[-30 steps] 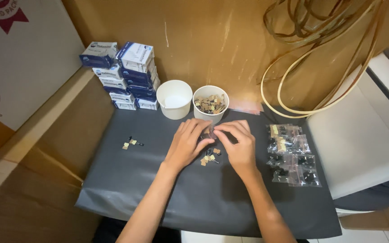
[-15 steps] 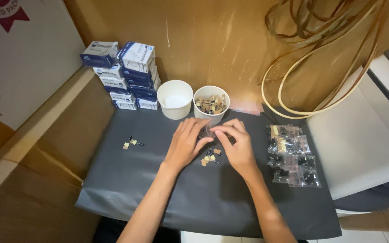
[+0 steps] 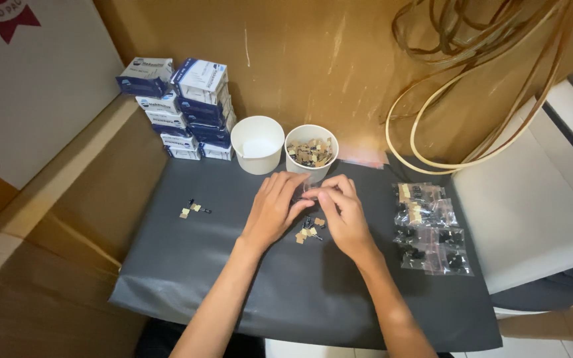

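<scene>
- Over the dark mat (image 3: 187, 278), left hand (image 3: 274, 211) and right hand (image 3: 341, 213) meet, fingertips pinching something too small to make out.
- Loose small parts (image 3: 308, 230) lie just beneath them, a cup of parts (image 3: 311, 154) just beyond.

Blue-white boxes (image 3: 184, 109) stacked back-left; clear bags (image 3: 429, 229) right

Back wall (image 3: 313, 59): brown board, scuffed with pale streaks, lit warmly from above.
Worktop (image 3: 187, 278): covered by a dark grey sheet, its front edge hanging slightly over.
Left side: large brown cardboard cartons (image 3: 41, 219) beside the worktop, a white carton (image 3: 34, 86) with red print behind them.
Upper right: loops of tan strapping band (image 3: 485, 73) against the wall.
Right side: white cushioned seat (image 3: 532, 205) with a dark edge, just beside the worktop.
Bottom edge: pale floor (image 3: 532, 348).
</scene>
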